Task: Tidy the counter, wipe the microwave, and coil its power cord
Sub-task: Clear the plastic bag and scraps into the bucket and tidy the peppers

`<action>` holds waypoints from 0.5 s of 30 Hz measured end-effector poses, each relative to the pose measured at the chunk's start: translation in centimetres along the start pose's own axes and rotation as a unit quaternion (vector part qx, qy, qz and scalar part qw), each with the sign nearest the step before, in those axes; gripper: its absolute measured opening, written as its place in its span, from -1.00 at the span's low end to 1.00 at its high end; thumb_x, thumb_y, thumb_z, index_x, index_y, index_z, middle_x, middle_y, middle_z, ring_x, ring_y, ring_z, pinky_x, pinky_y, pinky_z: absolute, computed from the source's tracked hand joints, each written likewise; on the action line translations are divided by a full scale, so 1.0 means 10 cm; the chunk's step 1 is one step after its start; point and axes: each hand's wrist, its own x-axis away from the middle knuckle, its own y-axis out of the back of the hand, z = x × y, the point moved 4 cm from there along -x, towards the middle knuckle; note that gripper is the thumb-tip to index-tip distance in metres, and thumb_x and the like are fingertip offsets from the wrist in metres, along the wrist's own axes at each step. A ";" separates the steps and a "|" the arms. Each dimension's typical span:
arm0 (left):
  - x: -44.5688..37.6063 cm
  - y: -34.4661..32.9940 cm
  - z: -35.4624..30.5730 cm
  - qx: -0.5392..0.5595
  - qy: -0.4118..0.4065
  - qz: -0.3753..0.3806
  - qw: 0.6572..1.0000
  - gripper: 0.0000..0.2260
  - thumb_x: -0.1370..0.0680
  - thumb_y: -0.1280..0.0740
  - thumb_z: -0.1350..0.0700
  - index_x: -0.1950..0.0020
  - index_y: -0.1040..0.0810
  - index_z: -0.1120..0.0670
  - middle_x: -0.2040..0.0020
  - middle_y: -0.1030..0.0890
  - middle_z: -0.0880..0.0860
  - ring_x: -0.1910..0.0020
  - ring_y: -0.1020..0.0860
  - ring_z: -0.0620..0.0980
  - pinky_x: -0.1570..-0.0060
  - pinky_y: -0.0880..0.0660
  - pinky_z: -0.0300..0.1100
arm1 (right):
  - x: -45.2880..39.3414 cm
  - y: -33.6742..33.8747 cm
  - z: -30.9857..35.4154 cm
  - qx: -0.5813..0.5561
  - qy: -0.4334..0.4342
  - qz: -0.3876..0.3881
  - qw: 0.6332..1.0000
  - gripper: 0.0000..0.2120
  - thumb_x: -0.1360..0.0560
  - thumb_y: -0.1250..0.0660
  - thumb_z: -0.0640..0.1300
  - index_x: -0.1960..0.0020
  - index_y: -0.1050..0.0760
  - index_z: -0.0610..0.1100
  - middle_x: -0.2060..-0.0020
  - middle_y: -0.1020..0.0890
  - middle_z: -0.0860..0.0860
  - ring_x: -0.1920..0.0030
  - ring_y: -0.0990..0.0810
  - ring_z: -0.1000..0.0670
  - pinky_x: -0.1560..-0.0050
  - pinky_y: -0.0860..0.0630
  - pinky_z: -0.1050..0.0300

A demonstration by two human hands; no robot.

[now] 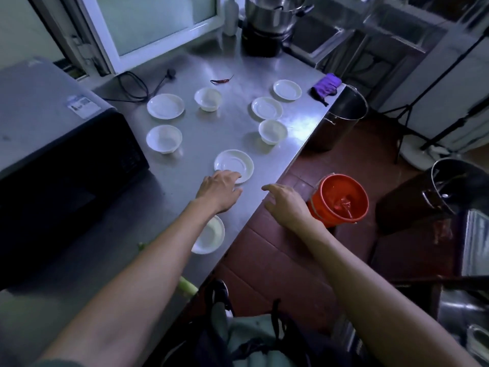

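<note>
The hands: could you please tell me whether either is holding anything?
Nothing is held. The left hand touches the near rim of a saucer; the right hand hovers empty.

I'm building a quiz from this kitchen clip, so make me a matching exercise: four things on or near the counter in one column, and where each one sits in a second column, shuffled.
Things
1. purple cloth
2. orange bucket
3. power cord
4. red chili

Places
A. on the floor beside the counter, near the right hand
B. on the counter's far right corner
C. on the counter beyond the bowls, toward the window
D. behind the microwave, by the window frame

Pairs: 1-B, 2-A, 3-D, 4-C
</note>
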 end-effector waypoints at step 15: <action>-0.57 0.26 0.79 0.057 0.106 -0.022 0.992 -0.62 -0.62 -0.22 -0.07 -0.43 -0.41 -0.04 -0.41 -0.47 -0.01 -0.37 -0.40 0.07 -0.29 -0.39 0.02 | -1.41 0.05 0.27 -0.024 0.063 0.041 0.997 -0.61 -0.57 -0.30 -0.05 -0.39 -0.45 0.01 -0.36 -0.52 0.06 -0.35 -0.43 -0.05 -0.28 -0.36 0.06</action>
